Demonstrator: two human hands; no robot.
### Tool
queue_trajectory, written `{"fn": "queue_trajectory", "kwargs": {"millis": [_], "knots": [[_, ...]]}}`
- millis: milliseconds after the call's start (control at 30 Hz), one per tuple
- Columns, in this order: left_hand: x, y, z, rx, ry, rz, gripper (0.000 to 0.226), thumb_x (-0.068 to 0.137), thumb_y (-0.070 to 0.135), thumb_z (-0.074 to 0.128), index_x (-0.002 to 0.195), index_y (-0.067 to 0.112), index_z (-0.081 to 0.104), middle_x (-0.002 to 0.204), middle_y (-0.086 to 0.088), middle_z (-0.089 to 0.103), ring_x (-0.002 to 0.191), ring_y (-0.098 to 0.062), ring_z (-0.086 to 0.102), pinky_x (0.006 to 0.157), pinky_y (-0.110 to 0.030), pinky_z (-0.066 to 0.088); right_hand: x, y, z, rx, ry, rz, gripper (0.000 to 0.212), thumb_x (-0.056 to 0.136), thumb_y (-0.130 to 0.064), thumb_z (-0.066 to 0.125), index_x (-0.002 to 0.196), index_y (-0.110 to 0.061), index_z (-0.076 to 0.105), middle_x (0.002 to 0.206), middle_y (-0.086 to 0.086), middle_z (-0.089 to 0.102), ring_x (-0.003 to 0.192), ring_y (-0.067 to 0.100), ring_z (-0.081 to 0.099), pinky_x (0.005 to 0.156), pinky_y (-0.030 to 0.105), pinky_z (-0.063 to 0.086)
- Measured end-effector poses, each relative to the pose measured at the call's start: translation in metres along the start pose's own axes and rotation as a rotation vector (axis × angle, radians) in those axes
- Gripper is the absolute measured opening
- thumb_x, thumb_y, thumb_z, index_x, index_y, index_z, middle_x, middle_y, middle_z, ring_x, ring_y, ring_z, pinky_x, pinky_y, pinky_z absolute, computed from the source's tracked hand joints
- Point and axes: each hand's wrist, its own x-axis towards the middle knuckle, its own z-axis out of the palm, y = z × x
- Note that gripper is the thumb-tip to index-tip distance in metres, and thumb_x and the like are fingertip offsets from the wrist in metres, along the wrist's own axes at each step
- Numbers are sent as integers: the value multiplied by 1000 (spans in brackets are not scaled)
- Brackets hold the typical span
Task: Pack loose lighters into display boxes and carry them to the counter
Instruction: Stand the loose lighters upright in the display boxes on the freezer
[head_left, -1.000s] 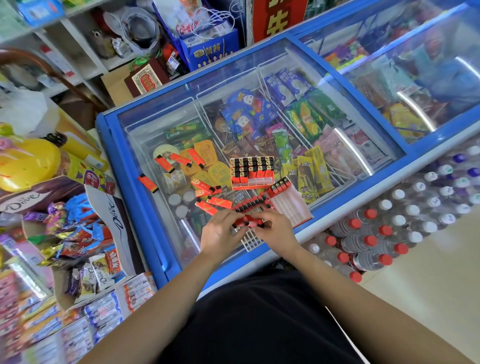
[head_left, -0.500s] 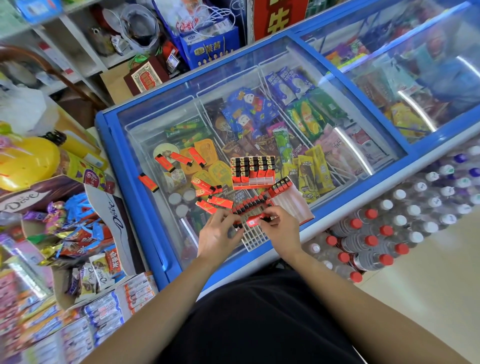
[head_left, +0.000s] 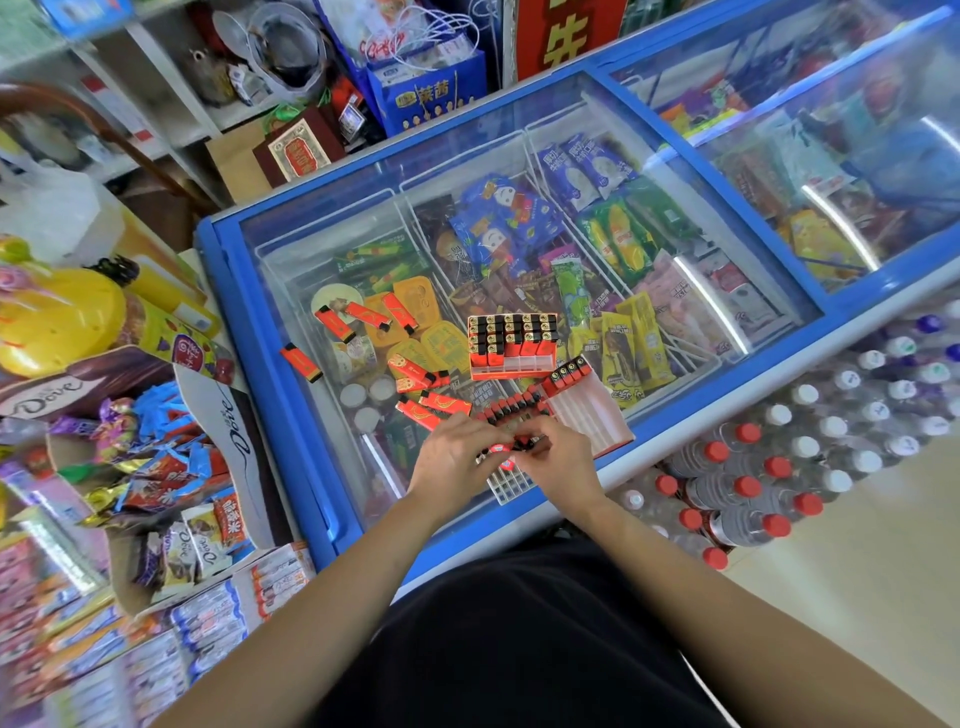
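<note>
On the freezer lid (head_left: 291, 244), close to its near edge, both hands meet over a white tray (head_left: 506, 483). Left hand (head_left: 454, 457) and right hand (head_left: 558, 457) are pinched from either side on one red lighter (head_left: 501, 448), which lies crosswise between their fingertips, just above the tray's empty cells. More lighters seem bunched under the fingers; how many, I cannot tell.

Just beyond the hands, a row of lighters (head_left: 511, 408) stands with black caps up, touching the left edge of a pink display box (head_left: 589, 410). That box lies tilted toward the lid's near edge, with a few lighters in its far end and the rest of its slots bare. Farther from the near edge, a red box (head_left: 511, 340) stands almost full, black caps showing in rows.

Left of the hands and just beyond them, loose lighters (head_left: 415, 384) lie flat on the glass in a small heap. Three more (head_left: 363, 317) are scattered farther back, and a single one (head_left: 301, 362) lies near the lid's left edge, well apart from both hands.

Ice-cream packets (head_left: 498, 228) show through the glass. Bottles (head_left: 748, 488) with red and white caps stand on the floor by the freezer's front, right of the right hand.
</note>
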Motion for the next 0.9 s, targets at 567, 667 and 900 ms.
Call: {"fn": "queue_trajectory", "kwargs": {"millis": [567, 667, 900], "knots": [[-7, -1, -21, -122, 61, -174, 18, 86, 30, 74, 101, 20, 79, 90, 12, 73, 85, -9, 59, 81, -25, 50, -7, 9, -6, -68, 34, 39, 15, 89, -7, 69, 95, -21, 67, 90, -11, 69, 82, 6, 66, 81, 29, 57], [-8, -3, -28, -145, 89, -265, 19, 85, 14, 77, 104, 17, 77, 94, 12, 71, 86, -6, 61, 84, -28, 53, -8, 9, -10, -73, 121, 59, 10, 90, -14, 72, 95, -23, 69, 88, -13, 71, 81, 4, 67, 81, 28, 57], [4, -6, -26, -58, 52, -86, 22, 89, 10, 74, 110, 17, 78, 97, 8, 74, 88, -8, 62, 87, -23, 50, -13, 8, -14, 20, 270, 59, 14, 91, -13, 72, 103, -20, 71, 89, -20, 69, 84, -2, 66, 81, 19, 55]]}}
